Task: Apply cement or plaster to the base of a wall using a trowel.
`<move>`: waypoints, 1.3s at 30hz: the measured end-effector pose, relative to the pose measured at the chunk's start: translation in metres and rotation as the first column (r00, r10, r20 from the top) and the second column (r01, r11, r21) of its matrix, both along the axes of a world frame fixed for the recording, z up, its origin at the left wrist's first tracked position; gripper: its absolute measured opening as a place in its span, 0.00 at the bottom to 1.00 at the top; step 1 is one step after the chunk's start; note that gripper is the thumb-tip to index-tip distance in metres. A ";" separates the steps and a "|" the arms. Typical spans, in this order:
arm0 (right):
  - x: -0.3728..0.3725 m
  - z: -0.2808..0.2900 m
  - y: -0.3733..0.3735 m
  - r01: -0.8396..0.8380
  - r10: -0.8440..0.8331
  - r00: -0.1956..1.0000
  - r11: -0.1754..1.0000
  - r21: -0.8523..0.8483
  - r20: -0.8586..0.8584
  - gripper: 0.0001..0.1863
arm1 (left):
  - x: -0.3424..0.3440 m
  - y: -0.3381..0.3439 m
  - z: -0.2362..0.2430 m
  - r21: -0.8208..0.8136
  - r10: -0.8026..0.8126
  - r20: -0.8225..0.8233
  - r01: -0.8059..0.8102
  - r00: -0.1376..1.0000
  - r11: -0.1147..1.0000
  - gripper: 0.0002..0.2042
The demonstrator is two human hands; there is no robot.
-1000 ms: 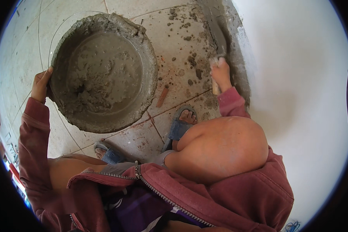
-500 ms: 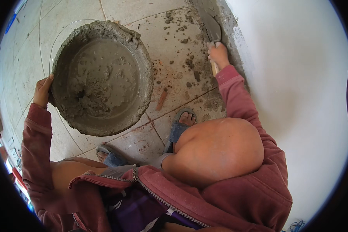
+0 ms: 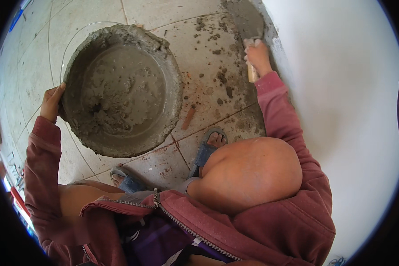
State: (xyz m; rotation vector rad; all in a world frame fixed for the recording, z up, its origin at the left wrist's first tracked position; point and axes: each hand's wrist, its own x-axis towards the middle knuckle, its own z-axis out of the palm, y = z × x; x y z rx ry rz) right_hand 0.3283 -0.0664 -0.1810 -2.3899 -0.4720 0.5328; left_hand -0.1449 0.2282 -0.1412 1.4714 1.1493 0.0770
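On the tiled floor at left sits a round tub (image 3: pixel 176 95), its rim caked with grey mortar. Wet mortar (image 3: pixel 128 84) lies inside, with a dark hollow near its left side. My left hand (image 3: pixel 53 101) grips the tub's left rim, thumb on top and fingers hidden behind the edge. At the upper right, my right hand (image 3: pixel 258 56) is closed around the wooden handle of a trowel (image 3: pixel 252 73). The trowel points away from me along the foot of the white wall; its blade blends with the grey mortar there and is hard to make out.
The white wall (image 3: pixel 341 115) rises along the right. Mortar crumbs (image 3: pixel 221 77) and a reddish-brown strip (image 3: pixel 189 118) lie on the floor tiles (image 3: pixel 164 162) between tub and wall. My sandalled feet (image 3: pixel 204 148) are just below. A thin wire handle (image 3: pixel 75 33) arcs behind the tub.
My right hand has turned with the trowel, and its blade, seen edge-up before, now lies flatter by the wall. The view has shifted slightly; my left hand keeps its hold.
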 end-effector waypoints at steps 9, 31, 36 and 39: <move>0.055 -0.062 0.034 -0.250 0.255 0.967 0.956 -0.151 0.014 0.18 | -0.004 0.009 -0.007 -0.038 0.033 0.034 -0.032 0.999 0.999 0.19; -0.003 0.014 -0.006 0.032 -0.026 0.999 0.987 0.159 -0.038 0.14 | -0.006 0.009 0.002 -0.125 -0.029 0.032 0.033 0.999 0.992 0.19; 0.011 -0.021 -0.023 0.035 -0.035 0.984 0.999 -0.001 -0.172 0.15 | 0.002 0.003 0.001 0.006 -0.033 0.005 0.033 0.999 0.999 0.19; 0.018 -0.032 -0.027 0.000 -0.001 0.984 1.000 -0.004 -0.180 0.16 | 0.005 0.001 0.006 0.026 0.019 -0.039 -0.018 0.999 1.000 0.20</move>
